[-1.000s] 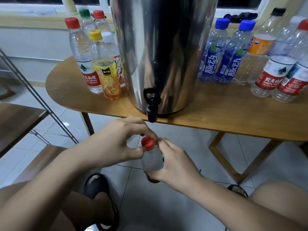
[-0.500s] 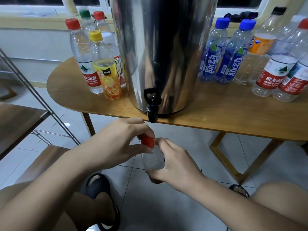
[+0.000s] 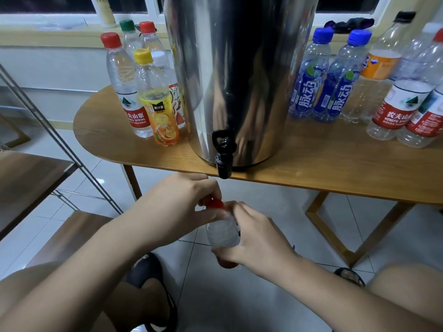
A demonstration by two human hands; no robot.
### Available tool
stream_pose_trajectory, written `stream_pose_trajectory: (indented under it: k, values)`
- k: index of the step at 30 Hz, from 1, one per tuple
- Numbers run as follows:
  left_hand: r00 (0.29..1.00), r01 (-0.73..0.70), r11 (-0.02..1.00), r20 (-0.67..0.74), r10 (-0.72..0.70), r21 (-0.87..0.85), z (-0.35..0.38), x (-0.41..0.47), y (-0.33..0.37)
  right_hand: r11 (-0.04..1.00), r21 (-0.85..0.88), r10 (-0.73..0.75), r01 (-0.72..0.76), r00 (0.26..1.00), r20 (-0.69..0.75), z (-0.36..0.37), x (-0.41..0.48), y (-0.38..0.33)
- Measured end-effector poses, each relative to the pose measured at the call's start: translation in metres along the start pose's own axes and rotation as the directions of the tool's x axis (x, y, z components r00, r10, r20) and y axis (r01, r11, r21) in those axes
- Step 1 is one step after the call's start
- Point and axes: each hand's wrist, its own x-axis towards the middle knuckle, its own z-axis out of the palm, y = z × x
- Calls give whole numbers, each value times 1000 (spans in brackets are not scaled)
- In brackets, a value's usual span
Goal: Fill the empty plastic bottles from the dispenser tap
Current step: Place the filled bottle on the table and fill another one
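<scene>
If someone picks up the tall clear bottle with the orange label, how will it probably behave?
The orange-label bottle looks empty, so it is probably very light. Its thin clear plastic would likely dent under a firm squeeze. Tall and narrow on the table, it may tip easily if nudged.

A: Table (image 3: 335,168): wooden, rounded end, angled legs. What's on it?

B: Centre, at the front edge: steel dispenser (image 3: 239,75), black tap (image 3: 224,161) overhanging. Left group: five capped bottles, including an orange juice bottle (image 3: 159,101) in front. Right group: two blue-capped bottles (image 3: 323,77), an orange-label bottle (image 3: 376,68), and red-label water bottles (image 3: 398,109) at the far right.
</scene>
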Motion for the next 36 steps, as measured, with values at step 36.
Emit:
stream_pose_trajectory:
  k: [36]
  values:
    - [966,246,872,179,-186,-423,54,-9,-6,939,342,40,45,970,-240,-54,-16,1]
